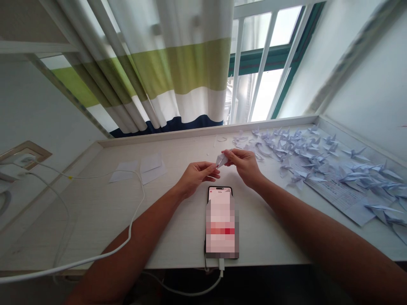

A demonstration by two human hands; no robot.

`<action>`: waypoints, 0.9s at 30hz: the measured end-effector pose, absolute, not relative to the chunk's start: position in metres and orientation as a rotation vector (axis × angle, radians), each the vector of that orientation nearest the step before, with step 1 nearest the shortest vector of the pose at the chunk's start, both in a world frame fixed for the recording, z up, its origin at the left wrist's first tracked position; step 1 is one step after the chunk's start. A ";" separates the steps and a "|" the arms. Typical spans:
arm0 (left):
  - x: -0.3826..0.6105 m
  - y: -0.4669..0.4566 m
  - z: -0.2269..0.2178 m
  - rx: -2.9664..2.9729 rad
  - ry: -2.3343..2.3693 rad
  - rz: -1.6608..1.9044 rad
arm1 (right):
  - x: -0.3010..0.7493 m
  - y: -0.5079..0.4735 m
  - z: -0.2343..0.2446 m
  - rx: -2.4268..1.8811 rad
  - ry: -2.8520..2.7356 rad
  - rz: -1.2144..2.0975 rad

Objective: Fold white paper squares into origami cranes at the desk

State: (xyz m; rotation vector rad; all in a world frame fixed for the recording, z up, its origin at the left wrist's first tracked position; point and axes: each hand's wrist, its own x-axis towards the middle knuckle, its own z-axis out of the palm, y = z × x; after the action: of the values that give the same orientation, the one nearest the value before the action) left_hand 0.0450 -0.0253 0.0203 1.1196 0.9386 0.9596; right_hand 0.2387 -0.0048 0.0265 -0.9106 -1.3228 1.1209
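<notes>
A small piece of folded white paper [221, 160] is held up between my two hands, above the table. My left hand [197, 177] pinches its lower left end between thumb and fingers. From the other side, my right hand [244, 164] grips the upper right part with thumb and forefinger. Fingers cover some of the folds, so the paper's full shape is hidden. Just below the hands lies a phone [221, 220] with its screen lit and partly blurred out.
Many folded paper cranes [295, 148] spread over the right side, some on a printed sheet [343, 197]. Loose paper squares [152, 169] lie at left. A white cable [136, 212] crosses my left forearm; a charging plug [221, 264] meets the phone. A raised ledge [178, 134] edges the table's back.
</notes>
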 end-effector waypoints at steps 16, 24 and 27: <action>0.049 -0.026 0.019 1.333 1.009 0.981 | 0.236 -0.008 0.029 -0.941 -1.354 1.039; 0.049 -0.029 0.014 1.733 1.160 0.990 | 0.232 -0.012 0.030 -0.996 -1.394 1.009; 0.052 -0.028 0.013 1.505 1.012 1.044 | 0.228 -0.015 0.030 -0.951 -1.384 1.117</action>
State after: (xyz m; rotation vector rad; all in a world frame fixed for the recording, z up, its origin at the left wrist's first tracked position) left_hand 0.0519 -0.0281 0.0129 1.5050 1.0116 1.0439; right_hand 0.2279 -0.0153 0.0295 -0.9512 -1.3840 1.1172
